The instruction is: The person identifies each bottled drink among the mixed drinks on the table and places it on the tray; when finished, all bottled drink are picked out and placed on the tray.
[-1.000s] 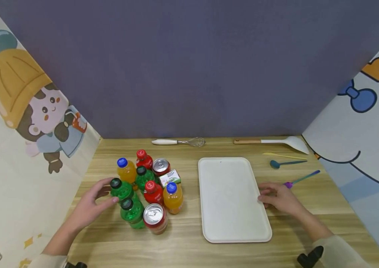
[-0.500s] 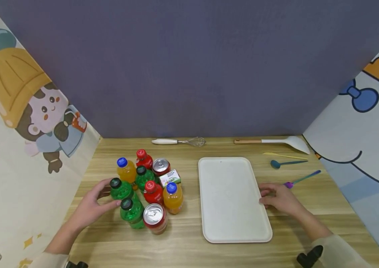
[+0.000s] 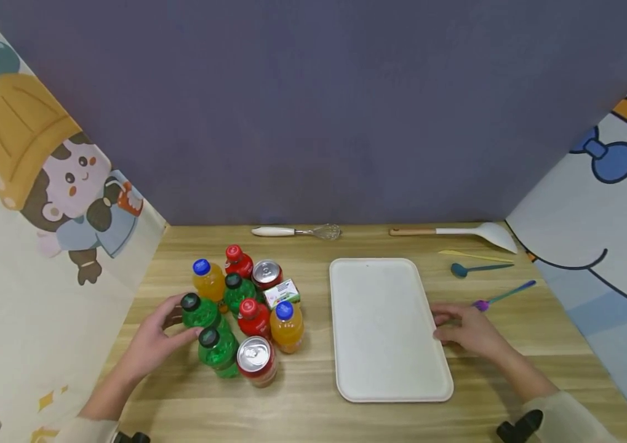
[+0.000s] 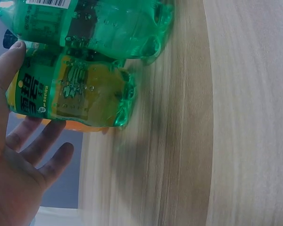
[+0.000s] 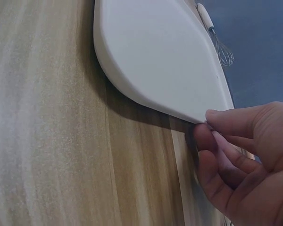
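Observation:
On the wooden table stands a cluster of drinks. My left hand (image 3: 177,323) cups the leftmost green bottle (image 3: 199,312). In the left wrist view the thumb lies against that green bottle's (image 4: 75,94) label, and the fingers (image 4: 42,146) stretch out behind it. A second green bottle (image 3: 218,351) stands right beside it. My right hand (image 3: 443,326) is at the right edge of the white tray (image 3: 385,369). In the right wrist view the thumb sits on the tray's (image 5: 151,56) rim and the curled fingers (image 5: 217,160) tuck under it.
Around the green bottles stand two orange bottles (image 3: 287,326), two red bottles (image 3: 252,317), two cans (image 3: 256,360) and a small carton (image 3: 282,293). A whisk (image 3: 296,232) and a ladle (image 3: 457,232) lie by the back wall. A teal spoon (image 3: 476,269) and a purple spoon (image 3: 504,295) lie to the right of the tray.
My left hand has closed in on the leftmost green bottle, and its thumb now touches it. The right hand has stayed at the tray's right edge.

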Available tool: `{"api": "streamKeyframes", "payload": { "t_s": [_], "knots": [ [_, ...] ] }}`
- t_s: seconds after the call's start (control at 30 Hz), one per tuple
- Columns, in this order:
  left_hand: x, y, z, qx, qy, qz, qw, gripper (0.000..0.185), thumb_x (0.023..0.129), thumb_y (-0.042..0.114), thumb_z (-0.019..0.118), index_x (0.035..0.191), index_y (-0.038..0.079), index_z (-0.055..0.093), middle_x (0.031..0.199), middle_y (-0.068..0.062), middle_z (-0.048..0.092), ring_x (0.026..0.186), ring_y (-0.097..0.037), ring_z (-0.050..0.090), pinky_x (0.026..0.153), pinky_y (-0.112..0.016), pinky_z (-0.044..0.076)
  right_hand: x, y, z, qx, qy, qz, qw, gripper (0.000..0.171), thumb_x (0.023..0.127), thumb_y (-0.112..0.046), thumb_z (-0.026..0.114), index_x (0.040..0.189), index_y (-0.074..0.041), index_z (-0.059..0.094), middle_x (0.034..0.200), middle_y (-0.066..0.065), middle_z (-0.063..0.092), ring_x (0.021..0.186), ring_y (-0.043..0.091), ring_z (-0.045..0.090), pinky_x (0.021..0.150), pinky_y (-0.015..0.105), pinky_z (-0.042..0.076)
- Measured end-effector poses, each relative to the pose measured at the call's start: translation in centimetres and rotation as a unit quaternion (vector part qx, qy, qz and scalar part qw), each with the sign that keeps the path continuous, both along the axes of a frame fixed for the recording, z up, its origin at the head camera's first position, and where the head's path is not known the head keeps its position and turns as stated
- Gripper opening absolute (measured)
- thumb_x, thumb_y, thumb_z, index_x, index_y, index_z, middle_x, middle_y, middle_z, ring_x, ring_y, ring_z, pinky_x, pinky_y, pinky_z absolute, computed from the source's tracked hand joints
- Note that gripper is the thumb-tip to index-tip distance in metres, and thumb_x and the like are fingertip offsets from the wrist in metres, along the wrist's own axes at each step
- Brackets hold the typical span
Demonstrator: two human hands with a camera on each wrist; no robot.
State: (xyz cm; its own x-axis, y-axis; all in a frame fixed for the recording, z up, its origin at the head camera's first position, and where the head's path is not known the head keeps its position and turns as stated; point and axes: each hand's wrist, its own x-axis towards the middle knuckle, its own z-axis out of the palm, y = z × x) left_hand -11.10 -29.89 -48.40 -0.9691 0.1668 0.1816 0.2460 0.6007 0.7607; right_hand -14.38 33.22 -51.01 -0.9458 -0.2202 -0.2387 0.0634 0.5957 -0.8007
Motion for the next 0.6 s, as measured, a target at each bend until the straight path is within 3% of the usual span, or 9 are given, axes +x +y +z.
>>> {"api": "streamKeyframes", "payload": {
  "t_s": [0.27, 0.6],
  "knots": [
    [-0.09, 0.21, 0.15, 0.007, 0.000, 0.001, 1.0000, 0.062, 0.087, 0.013, 0.083, 0.143, 0.010, 0.056, 0.132, -0.008, 0.065, 0.111, 0.007, 0.059, 0.094, -0.011, 0.048, -0.06, 0.12, 0.03, 0.008, -0.013, -0.010, 1.000, 0.059, 0.087, -0.010, 0.080, 0.140, 0.006, 0.057, 0.110, 0.019, 0.071, 0.074, 0.016, 0.072, 0.055, 0.032, 0.056],
    [0.02, 0.65, 0.09, 0.031, -0.019, 0.015, 0.9992, 0.060, 0.087, 0.014, 0.083, 0.141, 0.009, 0.057, 0.133, -0.011, 0.062, 0.109, 0.001, 0.062, 0.087, -0.021, 0.057, 0.07, -0.12, 0.26, 0.025, -0.011, -0.016, 1.000, 0.061, 0.087, -0.011, 0.081, 0.141, 0.004, 0.056, 0.110, 0.017, 0.072, 0.075, 0.016, 0.073, 0.057, 0.031, 0.058]
  ]
}}
